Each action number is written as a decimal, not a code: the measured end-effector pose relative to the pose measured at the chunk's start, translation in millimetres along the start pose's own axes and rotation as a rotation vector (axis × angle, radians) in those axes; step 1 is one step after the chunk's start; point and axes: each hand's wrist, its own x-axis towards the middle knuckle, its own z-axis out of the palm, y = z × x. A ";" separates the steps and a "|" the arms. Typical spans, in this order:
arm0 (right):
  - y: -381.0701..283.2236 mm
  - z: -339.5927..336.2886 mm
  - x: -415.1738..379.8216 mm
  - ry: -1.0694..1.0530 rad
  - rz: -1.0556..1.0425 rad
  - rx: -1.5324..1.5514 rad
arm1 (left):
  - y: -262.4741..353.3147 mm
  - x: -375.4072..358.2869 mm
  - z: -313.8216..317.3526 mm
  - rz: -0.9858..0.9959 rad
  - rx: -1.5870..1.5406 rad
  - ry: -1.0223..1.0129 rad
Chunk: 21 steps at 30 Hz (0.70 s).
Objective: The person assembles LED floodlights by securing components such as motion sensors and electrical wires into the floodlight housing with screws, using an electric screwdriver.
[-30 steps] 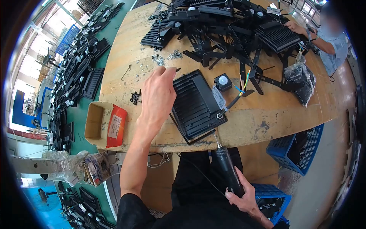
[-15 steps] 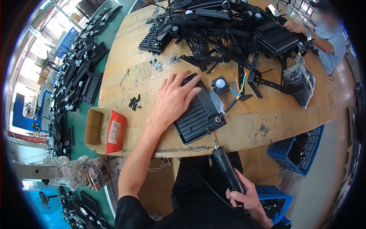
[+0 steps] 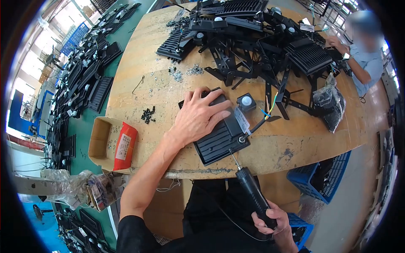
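Note:
My left hand [image 3: 197,113] lies spread on a black finned lamp housing [image 3: 216,145] near the table's front edge. My right hand [image 3: 273,222] is wrapped round the rear of a black electric screwdriver [image 3: 254,192]. The tool's bit touches the housing's lower edge, at a screw spot beside a cable gland. A small black sensor with a white dome [image 3: 246,101] sits right of the housing, and a cable with coloured wire ends [image 3: 271,110] runs out from it.
Black lamps and brackets [image 3: 253,46] are piled at the back. Black screws [image 3: 148,115], silver nuts [image 3: 175,74] and an open red box [image 3: 126,145] are on the left. A plastic bag [image 3: 330,103] lies right. Beyond it, a co-worker [image 3: 366,63] reaches toward the pile.
The housing has turned slightly, and my left hand has shifted a little right and down on it. The screwdriver and my right hand are slightly lower. The whole view has shifted a little.

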 end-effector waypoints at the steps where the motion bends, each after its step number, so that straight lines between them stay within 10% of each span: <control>1: 1.0 1.6 0.2 0.012 -0.008 -0.033 | -0.5 -0.5 0.3 -0.004 0.002 -0.003; 12: 9.6 -20.6 4.2 -0.243 0.120 0.351 | 4.1 -1.1 -5.7 0.017 -0.033 -0.032; 18: -7.9 7.6 -52.5 0.286 -0.107 -0.939 | 20.0 -15.5 -29.6 0.060 -0.149 -0.222; 21: -5.1 -12.6 -65.1 0.317 -0.144 -0.779 | 23.9 -18.3 -33.9 0.059 -0.153 -0.246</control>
